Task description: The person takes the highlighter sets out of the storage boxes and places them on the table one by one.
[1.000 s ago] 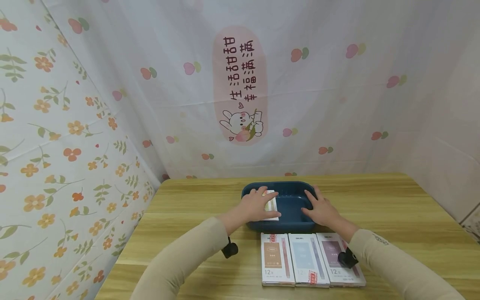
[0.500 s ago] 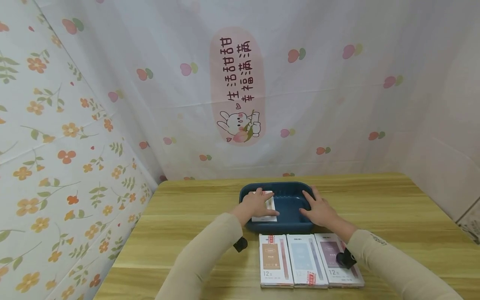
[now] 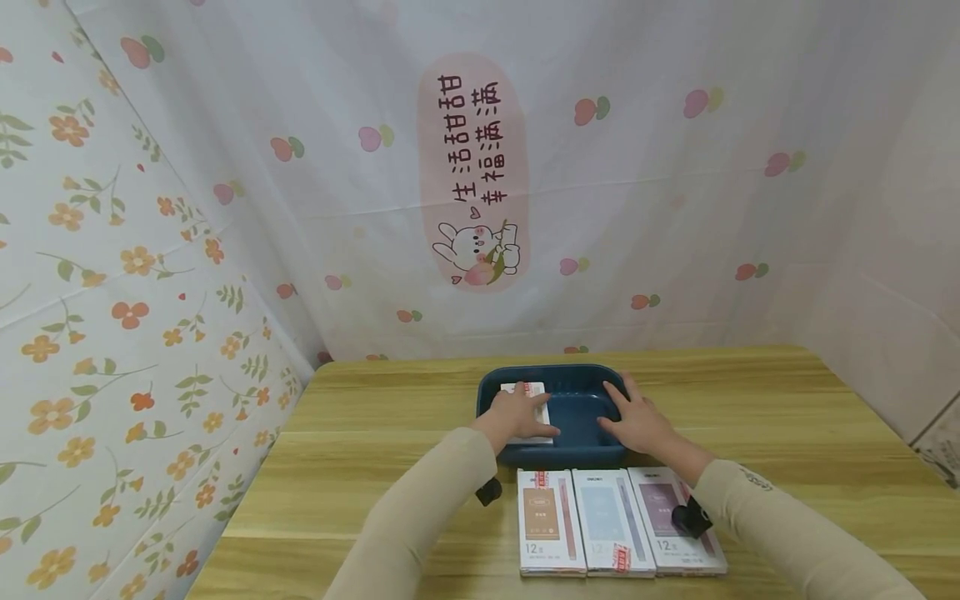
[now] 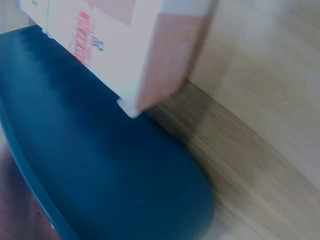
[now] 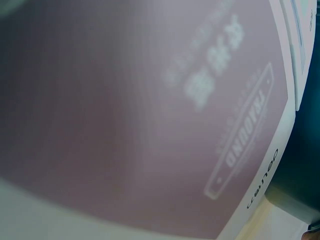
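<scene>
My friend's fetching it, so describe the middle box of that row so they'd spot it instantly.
On the wooden table, find the dark blue tray. Along its near side, the middle box lies flat between two others. Its pale blue panel sets it apart from the brown-panelled box and purple-panelled box.

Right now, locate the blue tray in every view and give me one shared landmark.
Head: blue tray, lower middle, right of centre.
Left wrist: blue tray, lower left.
Right wrist: blue tray, right edge, partly cut off.
Shared landmark: the row of boxes, at least partly visible near the tray.
</scene>
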`<state>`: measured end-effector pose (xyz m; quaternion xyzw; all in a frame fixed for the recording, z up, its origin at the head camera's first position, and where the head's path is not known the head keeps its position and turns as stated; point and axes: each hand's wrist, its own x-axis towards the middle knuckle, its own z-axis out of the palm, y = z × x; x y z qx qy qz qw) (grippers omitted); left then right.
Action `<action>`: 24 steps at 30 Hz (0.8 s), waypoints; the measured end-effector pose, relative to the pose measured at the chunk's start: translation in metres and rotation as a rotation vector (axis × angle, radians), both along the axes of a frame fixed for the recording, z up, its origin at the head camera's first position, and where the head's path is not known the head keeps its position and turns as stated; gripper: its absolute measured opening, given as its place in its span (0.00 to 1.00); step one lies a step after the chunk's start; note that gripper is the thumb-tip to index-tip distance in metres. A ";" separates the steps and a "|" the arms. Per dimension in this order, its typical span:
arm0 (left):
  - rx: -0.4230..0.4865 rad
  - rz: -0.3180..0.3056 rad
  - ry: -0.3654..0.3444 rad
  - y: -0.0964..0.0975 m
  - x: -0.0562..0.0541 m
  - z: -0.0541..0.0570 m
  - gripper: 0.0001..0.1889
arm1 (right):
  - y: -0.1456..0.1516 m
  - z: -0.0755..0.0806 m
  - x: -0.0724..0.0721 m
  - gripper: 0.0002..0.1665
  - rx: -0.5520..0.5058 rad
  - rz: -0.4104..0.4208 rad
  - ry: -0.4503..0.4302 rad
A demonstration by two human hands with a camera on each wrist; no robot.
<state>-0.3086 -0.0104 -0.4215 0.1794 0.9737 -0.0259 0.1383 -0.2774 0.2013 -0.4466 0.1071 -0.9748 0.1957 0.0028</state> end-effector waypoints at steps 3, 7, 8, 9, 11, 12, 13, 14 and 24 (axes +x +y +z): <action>0.008 0.018 -0.001 0.002 0.000 -0.001 0.38 | 0.000 0.000 0.000 0.40 -0.005 0.000 -0.002; 0.075 0.071 -0.019 0.003 -0.001 -0.004 0.39 | 0.000 -0.001 -0.001 0.40 -0.006 -0.004 -0.002; 0.096 0.086 -0.027 0.004 -0.001 -0.004 0.39 | 0.001 -0.002 -0.001 0.40 -0.005 -0.005 -0.002; 0.116 0.097 -0.032 0.004 -0.001 -0.005 0.39 | 0.001 -0.002 -0.001 0.40 -0.002 -0.007 -0.002; 0.150 0.117 -0.039 0.004 -0.001 -0.006 0.40 | 0.001 -0.003 -0.002 0.40 0.001 -0.010 -0.004; 0.165 0.126 -0.042 0.004 0.000 -0.006 0.40 | 0.001 -0.004 -0.002 0.40 0.002 -0.011 -0.006; 0.181 0.132 -0.042 0.004 0.000 -0.007 0.39 | 0.001 -0.004 -0.002 0.40 0.003 -0.013 -0.008; 0.190 0.134 -0.038 0.004 0.001 -0.007 0.39 | 0.001 -0.004 -0.002 0.40 0.003 -0.013 -0.009; 0.171 0.174 -0.020 0.012 0.004 -0.003 0.37 | 0.001 -0.003 -0.002 0.40 -0.006 -0.010 -0.015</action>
